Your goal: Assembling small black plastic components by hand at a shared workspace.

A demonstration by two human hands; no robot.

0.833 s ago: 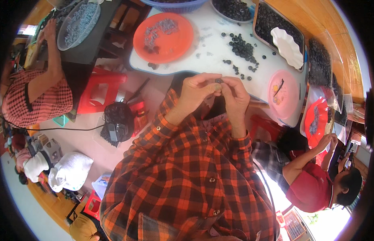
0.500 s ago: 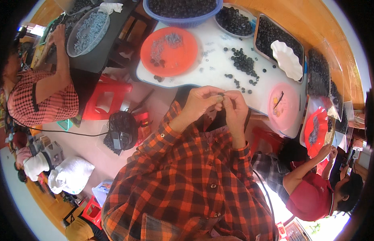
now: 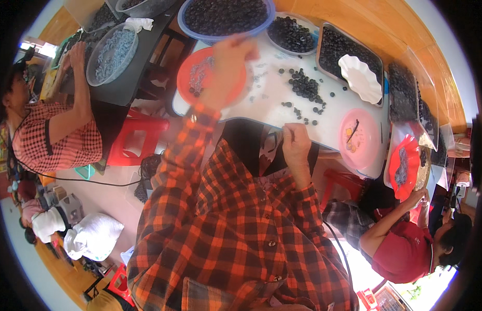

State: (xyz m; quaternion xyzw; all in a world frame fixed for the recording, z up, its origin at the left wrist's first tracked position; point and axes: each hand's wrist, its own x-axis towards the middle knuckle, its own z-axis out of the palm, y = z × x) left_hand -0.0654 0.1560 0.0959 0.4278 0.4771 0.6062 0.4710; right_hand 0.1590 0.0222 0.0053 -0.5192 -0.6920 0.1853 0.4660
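Observation:
My left hand [image 3: 233, 56] is stretched out over the orange-red plate [image 3: 185, 78], near the rim of the blue basin [image 3: 228, 38] of small dark round pieces. Motion smears its fingers, so what they hold cannot be seen. On the plate lie small silvery bits [image 3: 199, 72] and a few dark pieces. My right hand [image 3: 296, 143] is closed by the near edge of the white table [image 3: 261, 111], fingers pinched together; anything in them is hidden. Beyond it, a loose pile of dark round pieces [image 3: 306, 87] is spread on the tabletop.
At the back stand a bowl [image 3: 292, 35] and a tray [image 3: 334, 49] of dark pieces, with a white wavy dish [image 3: 361, 79] on the tray. A pink plate [image 3: 359, 137] sits at the right. Other people work at the left [image 3: 59, 132] and right [image 3: 399, 249].
My hands were together in front of my chest, fingering a small dark piece. The left has swung forward and left over the plate; the right has stayed near the table edge, slightly lower.

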